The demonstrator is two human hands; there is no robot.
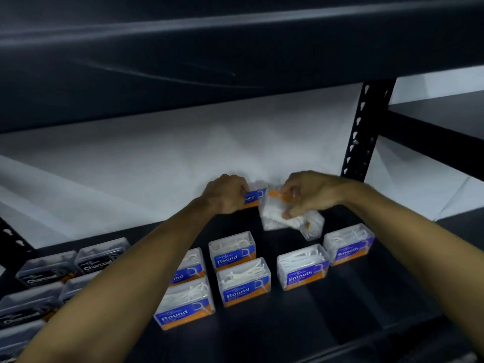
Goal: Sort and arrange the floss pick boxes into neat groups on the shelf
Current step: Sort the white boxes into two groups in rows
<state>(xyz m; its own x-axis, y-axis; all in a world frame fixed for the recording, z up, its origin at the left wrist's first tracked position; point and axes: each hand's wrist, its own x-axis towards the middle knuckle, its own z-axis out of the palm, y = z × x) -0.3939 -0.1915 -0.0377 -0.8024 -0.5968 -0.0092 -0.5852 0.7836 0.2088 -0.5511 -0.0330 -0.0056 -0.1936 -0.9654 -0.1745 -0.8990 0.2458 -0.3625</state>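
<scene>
A: From the head view — what is the left hand (227,193) doing?

B: Its fingers are curled round a blue-labelled "Round" box (252,197) at the back of the dark shelf (340,310), next to the white backing.

A: And the right hand (306,193)?

B: Fingers bent, thumb and fingertips pinching a clear box (275,218) — tilted, its orange edge up, just beside the other one. Another clear box (313,226) lies touching it.

A: The rest?

B: Four Round boxes (243,281) stand in the middle, two Smooth boxes (302,267) to their right, black Charcoal boxes (47,268) at far left.
</scene>
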